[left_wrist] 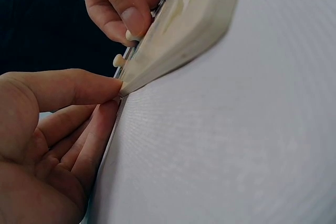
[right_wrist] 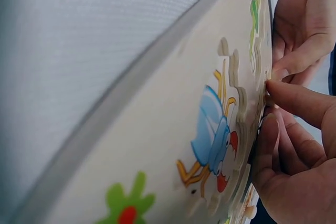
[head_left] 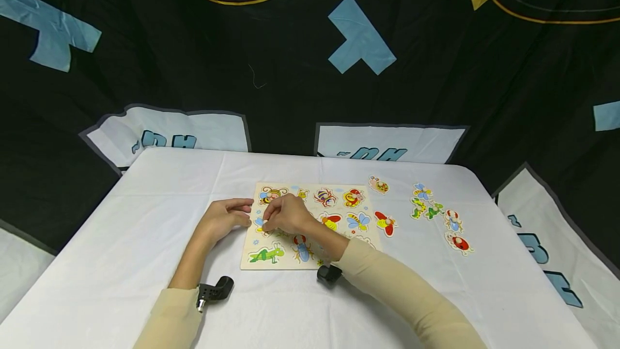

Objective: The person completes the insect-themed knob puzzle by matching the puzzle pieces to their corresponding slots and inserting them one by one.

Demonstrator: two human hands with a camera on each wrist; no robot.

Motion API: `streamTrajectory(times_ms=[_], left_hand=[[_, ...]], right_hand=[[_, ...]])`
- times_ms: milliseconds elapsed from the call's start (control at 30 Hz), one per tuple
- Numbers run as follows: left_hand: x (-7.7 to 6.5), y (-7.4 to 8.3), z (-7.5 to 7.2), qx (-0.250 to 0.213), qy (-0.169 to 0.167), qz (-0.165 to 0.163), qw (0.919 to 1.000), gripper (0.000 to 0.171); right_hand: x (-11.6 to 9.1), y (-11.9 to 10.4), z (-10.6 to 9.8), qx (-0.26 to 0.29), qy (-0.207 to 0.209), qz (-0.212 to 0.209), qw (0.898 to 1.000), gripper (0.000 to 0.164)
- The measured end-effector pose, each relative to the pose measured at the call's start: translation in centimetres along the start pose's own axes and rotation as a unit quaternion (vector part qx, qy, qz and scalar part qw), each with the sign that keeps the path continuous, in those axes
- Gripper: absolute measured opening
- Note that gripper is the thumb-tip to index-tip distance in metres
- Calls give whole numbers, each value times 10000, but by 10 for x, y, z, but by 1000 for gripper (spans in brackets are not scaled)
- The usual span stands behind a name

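Observation:
A wooden peg puzzle board [head_left: 286, 264] with insect pictures lies on the table. My right hand [head_left: 289, 214] reaches over its left part and pinches a small knob [left_wrist: 131, 36] of a blue-winged insect puzzle piece [head_left: 259, 226]; the fingers hide much of that piece. At the board's left edge, my left hand [head_left: 220, 222] rests with extended fingers, the thumb touching the rim. Another cream knob [left_wrist: 119, 61] stands near the left thumb. The grasshopper picture [head_left: 266, 253] and the blue beetle picture [right_wrist: 212, 129] lie in recessed outlines along the near side.
Right of the board lie loose pieces: a red-winged insect [head_left: 385, 223], a spotted beetle [head_left: 378, 185], a blue-winged bee [head_left: 422, 192], green pieces [head_left: 434, 209], a blue beetle [head_left: 453, 221] and a ladybird [head_left: 458, 243]. A white cloth [head_left: 271, 311] covers the table; a dark curtain [head_left: 281, 79] hangs behind.

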State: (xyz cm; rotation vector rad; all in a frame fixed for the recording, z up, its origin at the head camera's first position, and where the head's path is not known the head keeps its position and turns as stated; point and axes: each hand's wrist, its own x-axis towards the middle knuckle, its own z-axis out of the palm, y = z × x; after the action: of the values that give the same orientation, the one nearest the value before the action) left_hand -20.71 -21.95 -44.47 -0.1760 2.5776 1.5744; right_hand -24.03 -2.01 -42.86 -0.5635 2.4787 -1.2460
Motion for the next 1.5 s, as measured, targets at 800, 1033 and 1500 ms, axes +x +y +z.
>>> streamTrajectory(times_ms=[800,1033,1500], left_hand=[[0,0,-1,122,23,4,9999,59],[1,-1,0,87,15,31,10000,59],[1,0,1,57,63,-10,10000,59]], right_hand=[[1,6,-1,102,-61,105,9999,11],[-1,7,-10,289,44,106,9995,13],[-9,12,-28,71,330,164,9993,10]])
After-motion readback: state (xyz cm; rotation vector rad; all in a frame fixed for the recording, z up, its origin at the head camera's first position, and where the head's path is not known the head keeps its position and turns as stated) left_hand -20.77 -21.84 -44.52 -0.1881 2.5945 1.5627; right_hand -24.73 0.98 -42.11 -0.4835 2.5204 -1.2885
